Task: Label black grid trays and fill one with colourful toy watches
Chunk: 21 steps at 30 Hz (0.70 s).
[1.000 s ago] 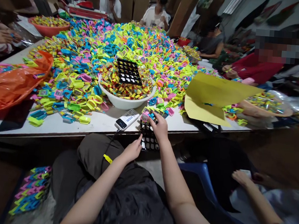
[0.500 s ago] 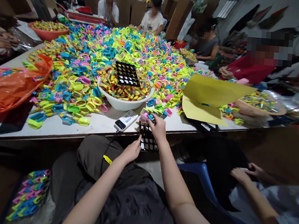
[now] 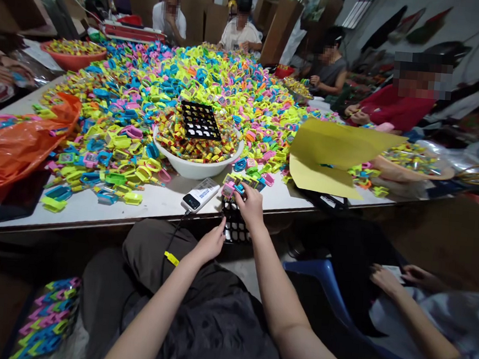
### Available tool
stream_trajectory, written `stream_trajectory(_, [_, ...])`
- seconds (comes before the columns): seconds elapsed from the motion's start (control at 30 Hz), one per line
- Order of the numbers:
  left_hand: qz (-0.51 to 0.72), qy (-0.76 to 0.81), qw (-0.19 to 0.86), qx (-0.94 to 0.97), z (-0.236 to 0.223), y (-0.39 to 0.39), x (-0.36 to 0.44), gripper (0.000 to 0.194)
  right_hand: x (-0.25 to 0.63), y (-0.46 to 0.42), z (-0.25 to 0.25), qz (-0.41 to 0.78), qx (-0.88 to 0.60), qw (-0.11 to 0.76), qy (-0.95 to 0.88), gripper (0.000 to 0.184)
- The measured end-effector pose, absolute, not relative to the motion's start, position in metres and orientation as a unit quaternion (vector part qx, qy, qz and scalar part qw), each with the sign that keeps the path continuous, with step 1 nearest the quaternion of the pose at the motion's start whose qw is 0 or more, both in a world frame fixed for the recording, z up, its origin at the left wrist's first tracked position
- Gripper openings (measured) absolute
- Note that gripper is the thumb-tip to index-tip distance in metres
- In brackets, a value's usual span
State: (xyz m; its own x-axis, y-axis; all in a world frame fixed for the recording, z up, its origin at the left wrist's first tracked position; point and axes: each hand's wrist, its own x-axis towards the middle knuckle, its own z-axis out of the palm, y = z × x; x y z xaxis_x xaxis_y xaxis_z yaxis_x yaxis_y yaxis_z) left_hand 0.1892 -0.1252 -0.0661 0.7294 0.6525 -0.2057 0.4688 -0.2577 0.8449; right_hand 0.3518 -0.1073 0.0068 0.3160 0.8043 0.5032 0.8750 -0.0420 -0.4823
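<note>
My left hand (image 3: 212, 241) grips the left edge of a black grid tray (image 3: 236, 222) with several rows of square pockets, held at the table's front edge. Over the tray's far end, my right hand (image 3: 251, 207) is closed with its fingertips on a small blue plastic toy watch (image 3: 239, 188). A pink toy watch (image 3: 227, 190) and yellow-green ones sit beside it in the far rows. The nearer pockets hold no watches. My right fingers partly hide the blue watch.
A white bowl (image 3: 194, 169) of small wrapped pieces carries another black tray (image 3: 201, 120). Left of my hands lies a white power bank (image 3: 200, 195) with a cable. Toy watches (image 3: 214, 78) heap the table; an orange bag (image 3: 22, 146) and yellow sheet (image 3: 328, 153) flank them. A co-worker's hands (image 3: 389, 280) are at right.
The view has shifted slightly. Both my hands stay almost in place at the tray, the right fingers still at the blue watch. The co-worker's hands at right now show more of a white item.
</note>
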Motion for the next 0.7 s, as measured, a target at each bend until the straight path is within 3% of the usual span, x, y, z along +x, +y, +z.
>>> stream_trajectory(0.33, [0.073, 0.364, 0.484, 0.792, -0.061, -0.126, 0.189, 0.062, 0.371, -0.108, 0.007, 0.033, -0.712, 0.432, -0.553, 0.035])
stream_trajectory(0.7, [0.079, 0.359, 0.497, 0.786, -0.062, -0.126, 0.189, 0.063, 0.376, -0.093, 0.007, -0.006, -0.720, 0.415, -0.556, 0.022])
